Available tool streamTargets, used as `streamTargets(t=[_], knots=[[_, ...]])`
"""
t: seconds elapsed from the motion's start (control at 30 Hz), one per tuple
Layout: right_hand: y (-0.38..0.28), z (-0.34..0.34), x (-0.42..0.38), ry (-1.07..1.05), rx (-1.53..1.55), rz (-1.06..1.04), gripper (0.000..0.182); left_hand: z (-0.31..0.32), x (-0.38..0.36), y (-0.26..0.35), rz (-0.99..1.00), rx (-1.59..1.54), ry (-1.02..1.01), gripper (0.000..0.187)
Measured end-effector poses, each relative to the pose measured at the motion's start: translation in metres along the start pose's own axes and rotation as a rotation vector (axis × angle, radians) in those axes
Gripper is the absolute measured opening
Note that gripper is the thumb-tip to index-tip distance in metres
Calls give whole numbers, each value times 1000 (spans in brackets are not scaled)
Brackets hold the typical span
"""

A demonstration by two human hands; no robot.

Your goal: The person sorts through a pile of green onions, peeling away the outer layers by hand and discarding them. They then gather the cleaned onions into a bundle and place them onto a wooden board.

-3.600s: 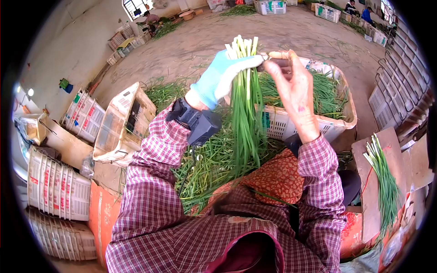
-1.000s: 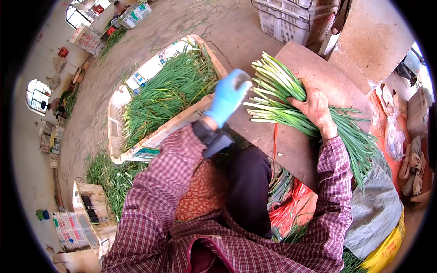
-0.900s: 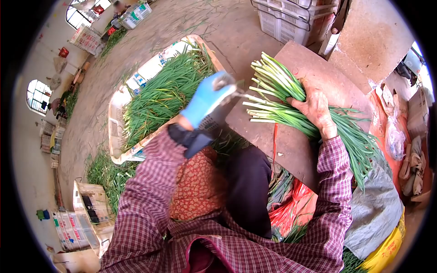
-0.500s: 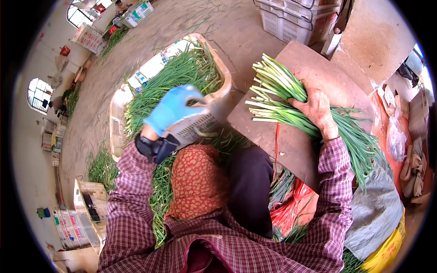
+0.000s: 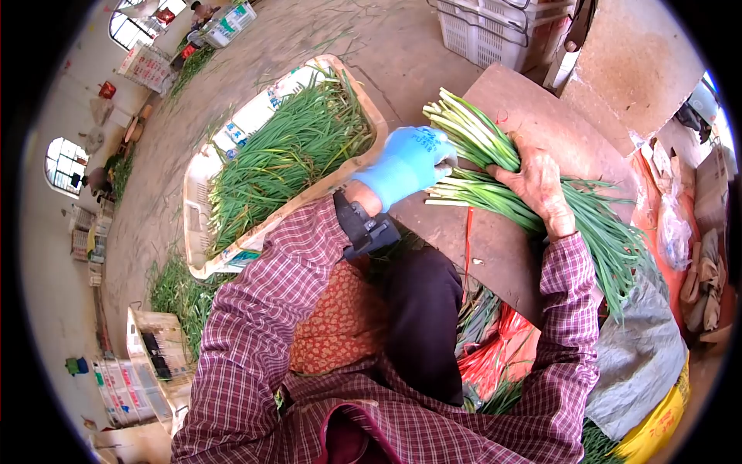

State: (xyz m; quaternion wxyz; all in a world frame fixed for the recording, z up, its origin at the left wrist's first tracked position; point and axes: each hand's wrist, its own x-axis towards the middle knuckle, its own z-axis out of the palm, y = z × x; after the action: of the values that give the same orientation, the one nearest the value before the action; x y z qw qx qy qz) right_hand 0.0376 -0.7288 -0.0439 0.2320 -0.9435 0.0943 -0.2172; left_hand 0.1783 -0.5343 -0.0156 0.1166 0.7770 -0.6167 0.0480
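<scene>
My right hand [image 5: 535,185] is bare and wraps around a bunch of chives [image 5: 483,139], pressing it on a brown board [image 5: 502,263]. The pale stem ends point left, and the green leaves hang over the board's right side. In a blue glove, my left hand [image 5: 410,164] is at the pale ends, its fingers curled in. Whether it pinches a stalk there is hidden. A white plastic crate [image 5: 202,267] full of loose chives [image 5: 290,166] stands left of the board.
Red ties [image 5: 498,352] hang below the board, near my knee. White crates [image 5: 495,39] are stacked behind it. To the right lie a grey sheet [image 5: 634,356] and a yellow bag [image 5: 657,421]. More greens [image 5: 174,298] are on the floor at left. Another person [image 5: 202,11] is far back.
My left hand has swung right, from over the crate's near edge to the stem ends of the bunch. My right hand keeps its hold in the same spot.
</scene>
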Motion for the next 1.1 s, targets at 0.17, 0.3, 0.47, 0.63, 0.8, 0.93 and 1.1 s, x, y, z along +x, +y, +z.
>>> streamTargets(t=[0.17,0.3,0.47,0.63,0.8,0.93,1.1], knots=[[0,0,-1,19,18,-8,52,-2,2,5,-34,-84,-10,15],[1,1,-1,44,0,-21,52,1,3,9,-25,-123,19,14],[1,0,-1,30,-9,-17,52,-7,0,4,-112,-190,116,19],[-4,-5,-1,20,-15,-16,52,-34,-9,7,-194,-468,135,19],[-15,-25,-1,-31,-39,-76,47,-95,-59,2,-295,-768,222,18],[-27,-33,-17,-157,-126,-196,70,-116,-146,-36,-401,-514,211,15],[-36,-6,-29,-162,-284,-248,90,-95,-326,-66,-613,31,-222,17]])
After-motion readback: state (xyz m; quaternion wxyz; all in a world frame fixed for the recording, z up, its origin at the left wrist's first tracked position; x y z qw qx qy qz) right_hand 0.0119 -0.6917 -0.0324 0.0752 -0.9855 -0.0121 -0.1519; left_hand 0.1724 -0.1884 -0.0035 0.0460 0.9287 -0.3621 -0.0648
